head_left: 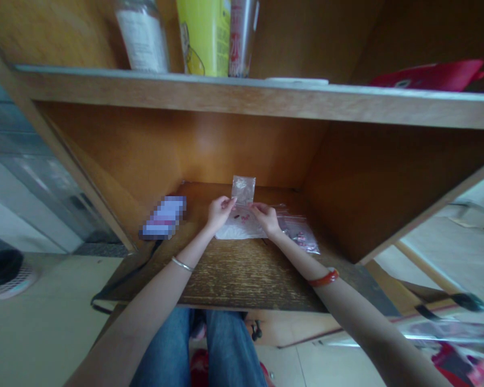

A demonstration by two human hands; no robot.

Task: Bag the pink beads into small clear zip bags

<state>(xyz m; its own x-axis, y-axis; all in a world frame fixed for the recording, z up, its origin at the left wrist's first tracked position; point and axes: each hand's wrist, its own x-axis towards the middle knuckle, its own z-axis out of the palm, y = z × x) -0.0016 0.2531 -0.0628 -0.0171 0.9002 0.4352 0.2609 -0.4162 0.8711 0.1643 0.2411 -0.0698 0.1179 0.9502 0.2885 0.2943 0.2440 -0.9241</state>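
Note:
A small clear plastic bag (243, 188) with whitish contents stands up between my two hands over the desk. My left hand (221, 210) pinches its lower left edge, and my right hand (266, 217) pinches the lower right. Beneath them lies a white sheet (236, 230), either paper or plastic, with a dark bit and a few small red-pink pieces on it. Just right of my right hand, clear zip bags (304, 236) hold small dark and pink items too small to name.
A lit phone (164, 217), blurred out, rests at the left with a dark cable (133, 271) running off the desk edge. Overhead, a shelf (242, 102) carries a jar (143, 37), a yellow container (205, 37) and a red pouch (435, 75). Wooden side walls enclose the desk.

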